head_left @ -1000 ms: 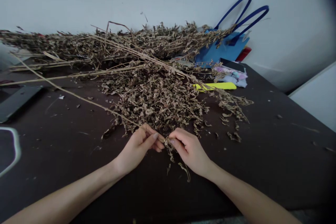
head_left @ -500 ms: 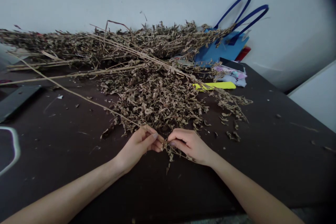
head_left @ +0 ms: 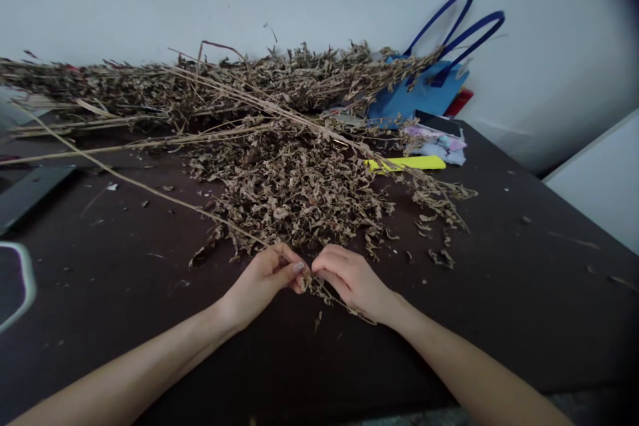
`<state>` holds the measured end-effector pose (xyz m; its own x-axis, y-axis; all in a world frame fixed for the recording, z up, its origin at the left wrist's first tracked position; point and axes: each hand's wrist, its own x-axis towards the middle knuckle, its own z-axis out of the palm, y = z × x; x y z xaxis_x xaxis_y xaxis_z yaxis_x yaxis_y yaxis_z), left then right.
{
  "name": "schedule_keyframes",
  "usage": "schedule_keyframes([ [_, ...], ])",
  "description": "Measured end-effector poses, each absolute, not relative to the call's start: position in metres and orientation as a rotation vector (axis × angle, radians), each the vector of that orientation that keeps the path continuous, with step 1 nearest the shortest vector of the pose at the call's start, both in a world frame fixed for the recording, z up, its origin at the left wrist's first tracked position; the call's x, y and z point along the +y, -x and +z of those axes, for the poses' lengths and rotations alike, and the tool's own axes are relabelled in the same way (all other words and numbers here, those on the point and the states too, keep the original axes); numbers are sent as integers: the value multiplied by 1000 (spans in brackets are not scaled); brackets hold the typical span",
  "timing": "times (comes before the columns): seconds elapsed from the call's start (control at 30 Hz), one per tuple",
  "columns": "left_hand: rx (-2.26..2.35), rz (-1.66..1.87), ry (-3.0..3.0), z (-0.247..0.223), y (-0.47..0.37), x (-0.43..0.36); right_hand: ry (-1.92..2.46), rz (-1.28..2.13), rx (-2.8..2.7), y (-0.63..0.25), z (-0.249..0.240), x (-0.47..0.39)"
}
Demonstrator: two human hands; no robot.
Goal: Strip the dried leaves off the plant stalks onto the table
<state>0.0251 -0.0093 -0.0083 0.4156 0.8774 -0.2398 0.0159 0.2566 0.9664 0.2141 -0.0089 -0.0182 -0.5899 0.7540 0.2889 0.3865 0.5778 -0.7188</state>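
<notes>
A long dried plant stem (head_left: 164,196) runs from the far left to my left hand (head_left: 272,274), whose thumb and fingers are closed on it near its leafy end. My right hand (head_left: 352,281) is close beside, its fingers curled and pinched at the same leafy tip (head_left: 324,293); what exactly they grip is hidden. The tip trails down to the right below my right hand. Just beyond both hands lies a heap of loose dried leaves (head_left: 294,193). A small leaf scrap (head_left: 318,322) lies on the table below the tip.
A thick bundle of dried stalks (head_left: 224,83) lies along the wall. At the back right are a blue bag (head_left: 419,96), a phone (head_left: 438,122) on a patterned cloth, and a yellow strip (head_left: 412,163). A dark flat object (head_left: 34,190) lies left on the dark table (head_left: 524,293).
My right hand has shifted slightly left, nearer my left hand. A small leaf piece that hung from the tip now lies apart on the table.
</notes>
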Motion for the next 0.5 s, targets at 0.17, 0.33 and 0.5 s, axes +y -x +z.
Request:
schedule_keyframes([
  [0.17,1000,732,-1218,-10,-25,-7,991,901,-2185,-210,-20,-9],
  [0.33,1070,767,-1325,-10,-25,-6,1029,541,-2384,-208,-22,-11],
  [0.5,1015,765,-1302,-7,-26,-8,997,747,-2273,-208,-15,-13],
])
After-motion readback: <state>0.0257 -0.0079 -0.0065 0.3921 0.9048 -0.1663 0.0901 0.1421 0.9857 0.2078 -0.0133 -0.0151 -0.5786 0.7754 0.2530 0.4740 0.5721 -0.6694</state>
